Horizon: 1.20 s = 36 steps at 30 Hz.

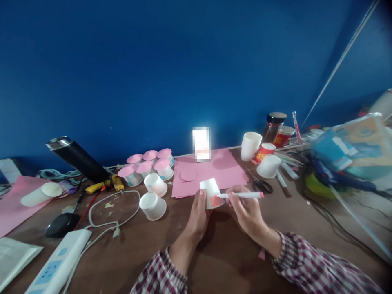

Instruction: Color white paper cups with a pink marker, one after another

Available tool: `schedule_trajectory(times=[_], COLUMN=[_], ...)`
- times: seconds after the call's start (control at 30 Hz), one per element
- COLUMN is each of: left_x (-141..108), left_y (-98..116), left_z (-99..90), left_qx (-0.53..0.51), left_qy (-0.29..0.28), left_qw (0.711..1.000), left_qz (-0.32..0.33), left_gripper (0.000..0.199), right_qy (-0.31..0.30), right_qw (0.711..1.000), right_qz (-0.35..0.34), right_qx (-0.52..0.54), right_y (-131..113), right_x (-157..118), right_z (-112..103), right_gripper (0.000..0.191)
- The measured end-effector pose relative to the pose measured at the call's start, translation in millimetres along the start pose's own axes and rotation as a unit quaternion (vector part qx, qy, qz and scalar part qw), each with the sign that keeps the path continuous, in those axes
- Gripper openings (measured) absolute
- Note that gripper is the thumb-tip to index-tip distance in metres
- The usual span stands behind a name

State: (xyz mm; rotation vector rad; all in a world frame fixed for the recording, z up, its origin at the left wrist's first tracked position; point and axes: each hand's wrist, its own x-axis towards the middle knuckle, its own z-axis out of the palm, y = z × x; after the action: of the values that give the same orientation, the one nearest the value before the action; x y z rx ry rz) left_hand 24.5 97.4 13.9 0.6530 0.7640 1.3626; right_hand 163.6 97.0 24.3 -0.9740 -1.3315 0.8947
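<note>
My left hand [199, 214] is closed around a white paper cup [209, 188], tilted in front of me, with a patch of pinkish-orange colour on its side. Between the fingers of my right hand [245, 212] is a white marker [249, 195] with an orange-red end; its tip touches the cup beside the coloured patch. Behind the cup lie pink paper sheets [220, 163] with a pink paper disc [188, 174] on them. Two white cups [152, 206] stand left of my hands. Further back, several cups topped with pink discs [144, 167] are grouped together.
Scissors [262, 184] and white cups [268, 166] are on the right, near red cups [265, 152] and a dark-lidded jar [275, 127]. On the left are a black flask [81, 159], a power strip [58, 263] and a looped white cable [92, 216]. A blue wall [153, 81] rises behind the table.
</note>
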Motion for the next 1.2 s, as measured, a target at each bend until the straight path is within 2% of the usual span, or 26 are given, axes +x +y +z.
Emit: schedule_trajectory(times=[0.2,0.33,0.53,0.7,0.87,1.03,1.2], left_x=[-2.2,-1.9,-2.8,-3.5,-2.3,-2.6,-2.5], left_y=[3.7,3.5,4.7,5.4,3.3,4.0,4.4], left_z=[2.9,2.7,3.0,4.4,2.6,2.8,3.5], left_qx=[0.012,0.014,0.024,0.023,0.021,0.026,0.018], left_qy=[-0.036,-0.02,-0.041,-0.023,-0.025,-0.011,-0.024], left_qw=[0.999,1.0,0.999,0.999,0.999,1.0,1.0], left_qz=[0.007,0.011,0.007,0.012,0.004,0.0,0.005], left_gripper=[0.035,0.034,0.032,0.033,0.036,0.035,0.034], right_qy=[-0.02,0.0,-0.025,-0.008,-0.026,-0.005,-0.02], right_qw=[1.0,1.0,0.999,1.0,0.999,1.0,0.999], right_qz=[0.0,-0.004,-0.012,-0.01,-0.015,-0.007,-0.008], right_qx=[-0.012,-0.014,-0.016,-0.015,-0.032,-0.021,-0.031], right_y=[-1.5,-2.0,-2.6,-2.5,-2.5,-2.3,-1.8], right_x=[-1.8,-1.5,-2.3,-1.7,-2.8,-2.9,-1.9], right_z=[0.7,-0.2,0.8,0.8,1.2,1.1,0.5], right_gripper=[0.026,0.026,0.021,0.024,0.023,0.028,0.027])
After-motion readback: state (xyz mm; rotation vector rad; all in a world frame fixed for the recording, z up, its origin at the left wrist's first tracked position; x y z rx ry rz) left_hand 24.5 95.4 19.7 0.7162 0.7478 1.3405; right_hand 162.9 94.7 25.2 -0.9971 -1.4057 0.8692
